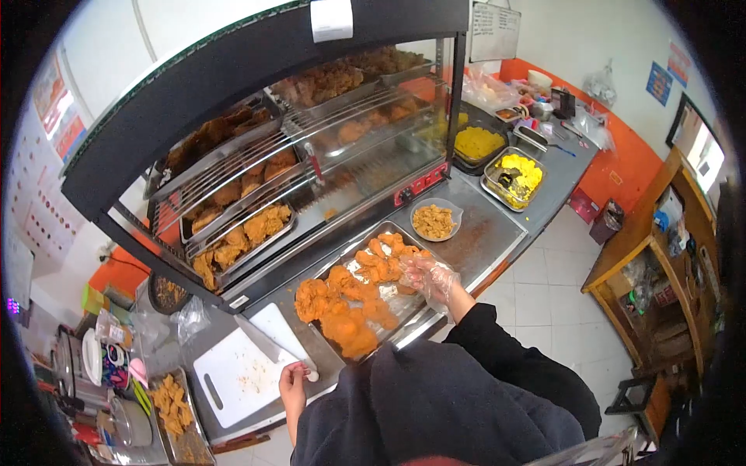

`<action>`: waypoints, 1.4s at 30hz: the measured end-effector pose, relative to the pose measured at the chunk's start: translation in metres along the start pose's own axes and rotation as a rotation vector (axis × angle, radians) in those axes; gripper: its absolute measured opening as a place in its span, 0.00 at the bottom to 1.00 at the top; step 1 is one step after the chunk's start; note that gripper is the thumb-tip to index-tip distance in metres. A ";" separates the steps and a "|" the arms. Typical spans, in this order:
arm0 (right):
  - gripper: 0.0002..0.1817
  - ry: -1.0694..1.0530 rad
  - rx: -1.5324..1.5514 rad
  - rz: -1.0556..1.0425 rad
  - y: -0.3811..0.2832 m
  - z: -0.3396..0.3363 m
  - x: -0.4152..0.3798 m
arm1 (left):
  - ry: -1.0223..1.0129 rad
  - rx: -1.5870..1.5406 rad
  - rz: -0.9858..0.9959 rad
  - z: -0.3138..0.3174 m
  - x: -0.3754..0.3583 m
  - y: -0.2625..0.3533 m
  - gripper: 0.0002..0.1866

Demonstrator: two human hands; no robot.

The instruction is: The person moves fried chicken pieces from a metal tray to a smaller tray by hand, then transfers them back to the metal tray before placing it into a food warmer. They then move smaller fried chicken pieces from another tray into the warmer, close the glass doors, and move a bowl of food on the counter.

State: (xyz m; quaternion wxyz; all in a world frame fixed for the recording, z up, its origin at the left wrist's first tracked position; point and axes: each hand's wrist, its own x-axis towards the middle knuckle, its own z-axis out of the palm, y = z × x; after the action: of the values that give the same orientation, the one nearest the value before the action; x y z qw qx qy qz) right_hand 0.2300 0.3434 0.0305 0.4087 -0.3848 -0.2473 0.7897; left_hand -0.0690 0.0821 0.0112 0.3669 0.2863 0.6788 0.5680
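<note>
My left hand [293,386] is closed at the handle of a knife [260,339], whose wide blade lies across a white cutting board [233,379] scattered with crumbs. My right hand [430,278], in a clear plastic glove, reaches over the right side of a metal tray [412,325]. Its fingers look loosely apart beside the fried chicken [346,299], and I make out no piece in them. Orange-brown chicken pieces cover much of this tray. A bowl of small fried bits [434,221] stands just behind the right hand.
A glass display warmer [311,155] with trays of fried chicken stands along the back. Yellow food fills a glass dish [513,179] at the right. A tray of fried pieces [172,404] sits at lower left. A wooden shelf [653,256] stands across the floor.
</note>
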 end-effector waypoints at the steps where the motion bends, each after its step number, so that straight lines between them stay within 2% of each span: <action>1: 0.14 0.006 0.008 -0.011 0.001 -0.004 0.000 | -0.009 0.007 -0.005 -0.001 0.004 0.003 0.08; 6: 0.14 0.093 -0.036 -0.049 -0.003 -0.003 -0.017 | -0.065 0.037 0.035 -0.004 0.017 0.009 0.09; 12: 0.13 0.074 0.044 -0.078 0.009 -0.007 -0.017 | -0.131 0.049 0.020 -0.009 0.024 0.006 0.08; 24: 0.09 0.101 -0.016 -0.059 0.022 0.014 -0.016 | -0.085 -0.009 -0.030 -0.024 0.007 -0.003 0.08; 28: 0.08 0.071 -0.104 -0.035 0.021 0.011 0.003 | -0.018 -0.029 -0.049 -0.023 -0.001 -0.004 0.08; 30: 0.08 0.019 -0.063 -0.122 0.012 0.019 0.003 | 0.032 0.027 -0.030 -0.018 -0.004 0.000 0.08; 34: 0.08 0.040 -0.154 -0.124 -0.020 0.035 0.009 | 0.066 -0.067 -0.032 0.001 -0.008 0.000 0.08; 35: 0.08 0.008 -0.185 -0.181 -0.026 0.036 0.008 | 0.078 -0.068 -0.040 0.005 -0.010 0.002 0.08; 36: 0.07 -0.021 -0.215 -0.234 -0.028 0.033 0.008 | 0.068 -0.069 -0.031 0.010 -0.010 0.003 0.08; 37: 0.13 -0.145 -0.213 -0.285 -0.022 0.013 0.018 | 0.058 -0.069 -0.028 0.016 -0.012 0.003 0.08; 38: 0.13 -0.140 -0.219 -0.258 -0.017 -0.012 0.043 | 0.070 -0.014 -0.005 0.017 -0.011 -0.003 0.08; 40: 0.06 -0.114 -0.847 -0.628 -0.005 -0.059 0.093 | 0.054 -0.024 0.016 0.022 -0.015 -0.001 0.08; 42: 0.07 -0.136 -0.903 -0.609 -0.004 -0.068 0.092 | 0.062 -0.005 0.027 0.027 -0.019 0.003 0.08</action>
State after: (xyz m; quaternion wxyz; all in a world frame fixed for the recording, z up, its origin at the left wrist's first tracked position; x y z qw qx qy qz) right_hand 0.2531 0.4281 -0.0436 0.3963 -0.3812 -0.6876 0.4742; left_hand -0.0360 0.0825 0.0148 0.3387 0.2768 0.6845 0.5831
